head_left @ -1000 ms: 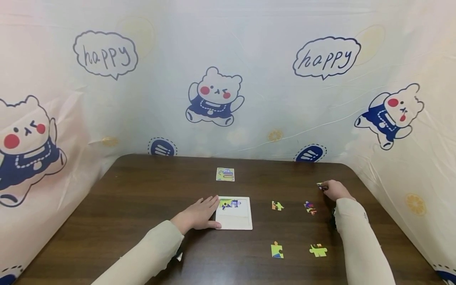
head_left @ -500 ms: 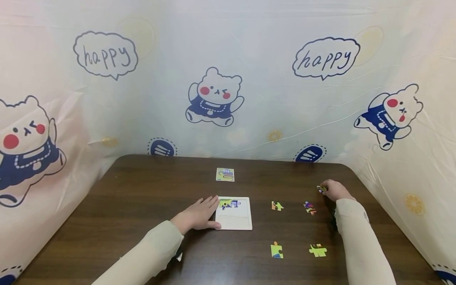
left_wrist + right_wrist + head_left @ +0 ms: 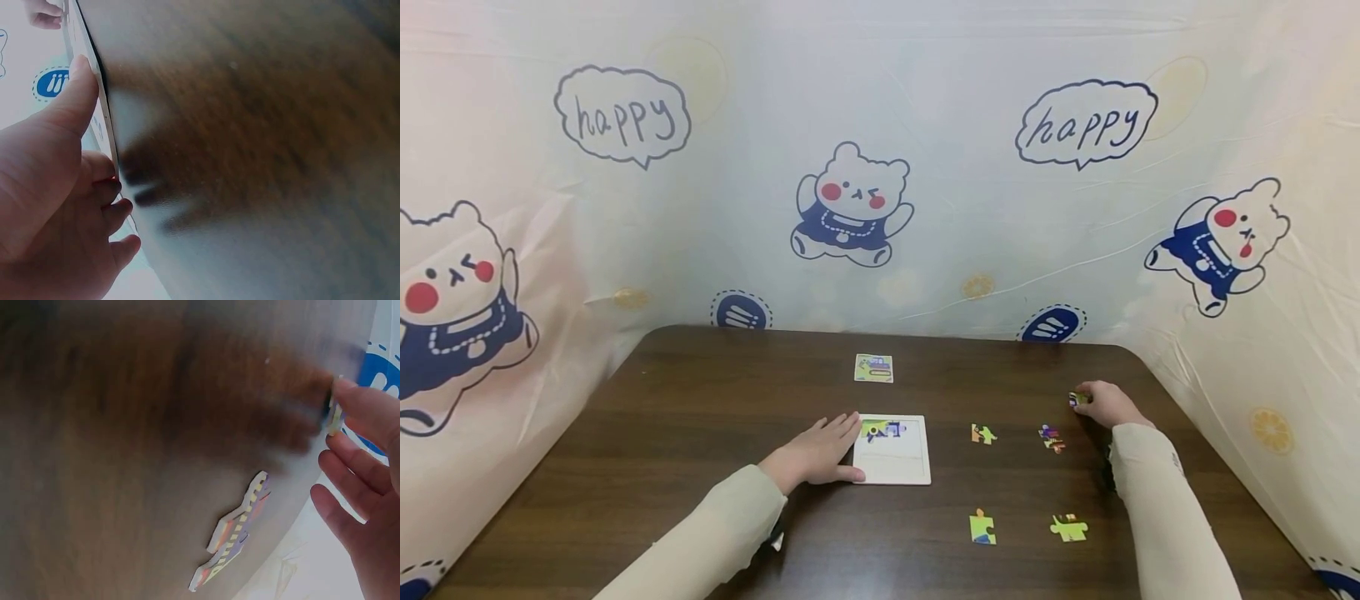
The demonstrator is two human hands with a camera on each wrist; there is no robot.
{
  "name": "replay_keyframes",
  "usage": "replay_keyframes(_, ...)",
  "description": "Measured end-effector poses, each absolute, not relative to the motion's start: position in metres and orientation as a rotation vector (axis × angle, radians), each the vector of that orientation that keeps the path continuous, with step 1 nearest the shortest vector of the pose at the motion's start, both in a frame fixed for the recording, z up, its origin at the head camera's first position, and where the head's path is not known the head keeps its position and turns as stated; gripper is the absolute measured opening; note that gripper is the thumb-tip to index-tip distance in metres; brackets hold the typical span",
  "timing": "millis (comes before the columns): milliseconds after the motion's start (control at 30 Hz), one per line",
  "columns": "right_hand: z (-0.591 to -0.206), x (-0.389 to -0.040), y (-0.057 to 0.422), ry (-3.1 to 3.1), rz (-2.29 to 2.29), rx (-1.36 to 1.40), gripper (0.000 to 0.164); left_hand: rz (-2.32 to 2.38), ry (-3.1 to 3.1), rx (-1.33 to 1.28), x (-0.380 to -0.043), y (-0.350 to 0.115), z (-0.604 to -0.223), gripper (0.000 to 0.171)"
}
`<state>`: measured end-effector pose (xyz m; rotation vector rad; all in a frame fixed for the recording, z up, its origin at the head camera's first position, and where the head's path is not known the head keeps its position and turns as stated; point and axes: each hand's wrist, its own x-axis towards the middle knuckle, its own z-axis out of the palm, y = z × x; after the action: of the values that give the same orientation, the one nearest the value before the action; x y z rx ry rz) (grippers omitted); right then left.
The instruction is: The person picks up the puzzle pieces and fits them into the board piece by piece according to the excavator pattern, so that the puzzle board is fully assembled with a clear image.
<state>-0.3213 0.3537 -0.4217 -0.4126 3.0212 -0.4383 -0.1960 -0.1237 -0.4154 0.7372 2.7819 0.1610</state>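
My left hand (image 3: 818, 454) lies with straight fingers along the left edge of a white puzzle board (image 3: 891, 467). Joined puzzle pieces (image 3: 880, 429) with a green and blue print fill the board's upper left. At the far right of the table, my right hand (image 3: 1111, 403) pinches a small puzzle piece (image 3: 1077, 399) between thumb and index finger. In the right wrist view this puzzle piece (image 3: 335, 412) stands edge-on between the fingertips, close to the tabletop, with the other fingers (image 3: 350, 484) spread beside it. Nearest to that hand is a purple and red puzzle piece (image 3: 1051, 437).
Right of the board lie a green and orange piece (image 3: 983, 433), a green and blue piece (image 3: 982, 527) and a green piece (image 3: 1069, 527). A square picture card (image 3: 874, 367) sits behind the board on the dark wooden table (image 3: 715, 392). A printed curtain (image 3: 955, 208) hangs behind.
The right hand has shifted slightly right, and more of the pinched puzzle piece now shows at its fingertips. My left hand and the board have stayed in place.
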Motion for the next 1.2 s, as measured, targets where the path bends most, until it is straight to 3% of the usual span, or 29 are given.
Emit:
replay_keyframes(433,-0.404,-0.321,0.317,3.146,-0.615,-0.667,0.034,0.168,2.78,0.742,-0.197,-0.124,-0.417,0.082)
replay_keyframes(900,-0.383,-0.297,0.222,3.082,-0.702,-1.016,0.032,0.17,2.776,0.743,-0.195,-0.124,-0.414,0.081)
replay_keyframes(1200,-0.385,-0.273,0.162,3.022,-0.661,-1.037,0.031,0.166,2.779,0.746,-0.195,-0.124,-0.414,0.081)
